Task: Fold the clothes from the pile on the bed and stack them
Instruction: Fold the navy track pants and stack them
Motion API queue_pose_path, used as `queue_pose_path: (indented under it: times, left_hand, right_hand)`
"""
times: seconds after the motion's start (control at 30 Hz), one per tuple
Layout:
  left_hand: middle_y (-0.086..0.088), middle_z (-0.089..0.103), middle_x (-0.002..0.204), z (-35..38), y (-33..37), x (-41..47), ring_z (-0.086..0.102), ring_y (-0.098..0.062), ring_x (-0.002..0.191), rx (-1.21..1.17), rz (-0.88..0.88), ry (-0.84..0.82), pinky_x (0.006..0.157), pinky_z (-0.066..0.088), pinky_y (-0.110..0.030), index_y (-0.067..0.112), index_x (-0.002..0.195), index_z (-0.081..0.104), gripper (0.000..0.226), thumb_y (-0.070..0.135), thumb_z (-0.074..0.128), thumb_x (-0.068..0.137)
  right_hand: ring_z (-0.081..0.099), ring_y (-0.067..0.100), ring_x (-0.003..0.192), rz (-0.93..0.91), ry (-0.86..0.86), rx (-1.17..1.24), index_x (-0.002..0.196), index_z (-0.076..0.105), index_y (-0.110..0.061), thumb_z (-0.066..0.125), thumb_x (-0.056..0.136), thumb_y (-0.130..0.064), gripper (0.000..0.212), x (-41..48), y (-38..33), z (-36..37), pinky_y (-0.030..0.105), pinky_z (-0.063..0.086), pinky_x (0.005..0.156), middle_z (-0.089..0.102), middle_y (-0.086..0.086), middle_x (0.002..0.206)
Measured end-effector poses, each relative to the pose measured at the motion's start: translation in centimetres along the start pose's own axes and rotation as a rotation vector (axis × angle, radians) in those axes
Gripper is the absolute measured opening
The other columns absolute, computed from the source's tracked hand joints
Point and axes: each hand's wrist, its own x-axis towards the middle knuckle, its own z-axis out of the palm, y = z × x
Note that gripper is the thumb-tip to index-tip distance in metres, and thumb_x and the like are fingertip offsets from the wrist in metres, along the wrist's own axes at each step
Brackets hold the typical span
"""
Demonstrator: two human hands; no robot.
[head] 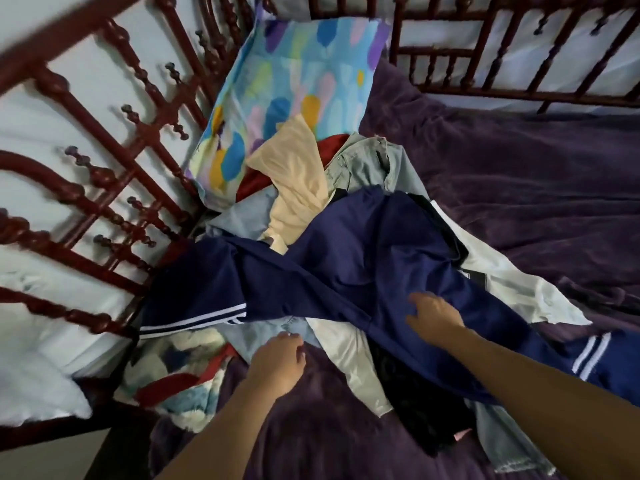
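Note:
A loose pile of clothes lies on the purple bedspread. On top sprawls a navy garment with white-striped cuffs. Under and around it lie a cream piece, a red piece, pale green-grey trousers, a light blue denim piece, a white satin piece and a black item. My right hand rests on the navy garment with fingers spread. My left hand hovers over the light blue denim edge, fingers curled, holding nothing that I can see.
A colourful patterned pillow leans against the dark red wooden bed rails at the left and back. A fluffy patterned blanket lies at the near left. The purple bedspread stretches bare to the right.

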Motion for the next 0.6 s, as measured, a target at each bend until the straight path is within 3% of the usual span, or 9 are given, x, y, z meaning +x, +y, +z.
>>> queue_pose_path:
  times: [0.17, 0.27, 0.33, 0.4, 0.47, 0.53, 0.6]
  left_hand:
    - [-0.002, 0.054, 0.112, -2.3, -4.1, 6.3, 0.056, -0.023, 0.106, 0.007, 0.033, 0.022, 0.083, 0.045, -0.035, 0.021, 0.116, 0.056, 0.025, 0.029, 0.046, 0.095]
    - [-0.001, 0.054, 0.111, -1.9, -4.5, 9.0, 0.056, -0.023, 0.102, 0.041, 0.118, 0.035, 0.082, 0.047, -0.037, 0.019, 0.118, 0.056, 0.026, 0.029, 0.046, 0.095]
    - [0.0, 0.054, 0.112, -1.4, -3.9, 10.4, 0.056, -0.022, 0.102, 0.038, 0.188, 0.043, 0.083, 0.048, -0.038, 0.019, 0.12, 0.056, 0.028, 0.029, 0.045, 0.096]
    - [0.0, 0.054, 0.114, -1.2, -3.0, 11.8, 0.054, -0.021, 0.104, 0.02, 0.246, 0.059, 0.084, 0.047, -0.038, 0.019, 0.122, 0.055, 0.029, 0.029, 0.045, 0.096]
    - [-0.002, 0.054, 0.115, -1.5, -1.9, 13.3, 0.053, -0.022, 0.105, 0.021, 0.29, 0.095, 0.084, 0.047, -0.038, 0.019, 0.121, 0.057, 0.029, 0.027, 0.047, 0.095]
    - [-0.004, 0.055, 0.111, -2.3, -0.6, 14.9, 0.054, -0.025, 0.102, 0.021, 0.338, 0.146, 0.08, 0.048, -0.041, 0.015, 0.115, 0.061, 0.026, 0.022, 0.051, 0.092]
    - [-0.008, 0.057, 0.106, -3.2, 1.0, 16.6, 0.056, -0.03, 0.097, 0.051, 0.421, 0.19, 0.075, 0.049, -0.043, 0.011, 0.11, 0.064, 0.024, 0.017, 0.058, 0.087]
  right_hand:
    - [0.023, 0.036, 0.139, 0.224, 0.325, 0.177, 0.149, 0.024, -0.011, 0.061, 0.09, -0.038, 0.074, 8.9, -3.4, -1.9, 0.051, 0.031, 0.106, 0.025, 0.015, 0.153]
    - [0.011, 0.033, 0.146, 0.416, 0.355, 0.326, 0.153, 0.008, -0.011, 0.065, 0.086, -0.047, 0.095, 13.8, -2.1, -2.9, 0.052, 0.023, 0.113, 0.009, 0.016, 0.159]
    - [0.016, 0.034, 0.145, 0.521, 0.336, 0.447, 0.153, 0.002, -0.012, 0.068, 0.084, -0.045, 0.101, 16.1, -0.9, -3.0, 0.049, 0.023, 0.114, 0.009, 0.016, 0.159]
    - [0.033, 0.037, 0.138, 0.549, 0.279, 0.485, 0.152, 0.012, -0.01, 0.066, 0.088, -0.031, 0.087, 17.0, 0.1, -2.7, 0.042, 0.03, 0.111, 0.028, 0.02, 0.153]
    - [0.048, 0.038, 0.126, 0.527, 0.29, 0.485, 0.142, 0.041, -0.01, 0.056, 0.09, -0.019, 0.055, 16.5, 0.0, -2.2, 0.04, 0.039, 0.103, 0.049, 0.021, 0.139]
    - [0.056, 0.039, 0.113, 0.462, 0.345, 0.438, 0.123, 0.061, -0.013, 0.048, 0.09, -0.019, 0.035, 14.3, -0.9, -1.3, 0.04, 0.044, 0.093, 0.06, 0.02, 0.126]
    - [0.061, 0.04, 0.098, 0.334, 0.368, 0.311, 0.11, 0.063, -0.014, 0.047, 0.091, -0.022, 0.027, 10.7, -1.3, 0.5, 0.04, 0.046, 0.078, 0.062, 0.015, 0.125]
